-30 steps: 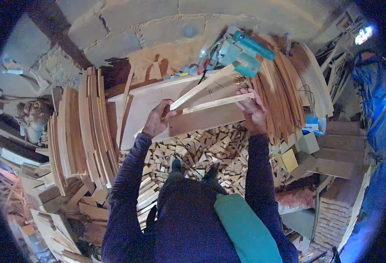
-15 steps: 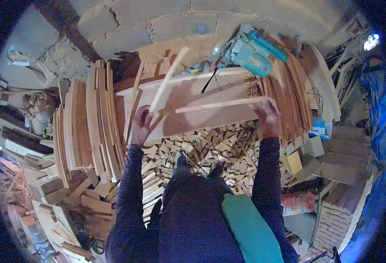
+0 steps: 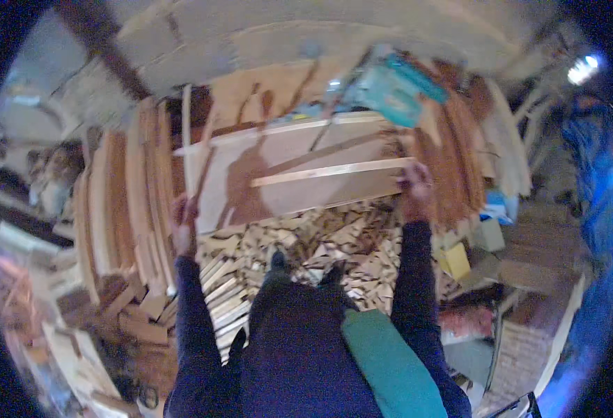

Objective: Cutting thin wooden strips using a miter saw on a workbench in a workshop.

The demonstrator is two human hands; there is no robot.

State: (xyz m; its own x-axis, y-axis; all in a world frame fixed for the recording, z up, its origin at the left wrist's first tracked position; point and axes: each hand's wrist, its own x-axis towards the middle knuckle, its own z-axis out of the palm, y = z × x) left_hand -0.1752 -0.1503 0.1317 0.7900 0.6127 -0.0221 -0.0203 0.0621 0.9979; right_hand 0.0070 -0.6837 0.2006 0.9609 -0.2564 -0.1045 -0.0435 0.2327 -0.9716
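Note:
My right hand (image 3: 416,194) is closed on the end of a long pale wooden strip (image 3: 334,169), which points left above a wide board (image 3: 306,184). At the left, my left hand (image 3: 184,221) is closed around the lower end of another pale wooden strip (image 3: 187,136). This strip stands nearly upright in view, beside the stacked long boards (image 3: 115,202). Motion blurs the fingers of both hands. Shadows of my arm and the strip fall across the wide board.
A teal power tool (image 3: 393,90) sits at the far right of the board, beside a stack of brown boards (image 3: 460,153). Small wood offcuts (image 3: 362,244) lie heaped around my feet. A blue sheet (image 3: 602,188) hangs at the right, and a block wall (image 3: 272,42) stands behind.
My left hand has moved left with its strip, from over the wide board to the stacked boards. The right hand's strip still points left, slightly lower. The view has shifted and blurred.

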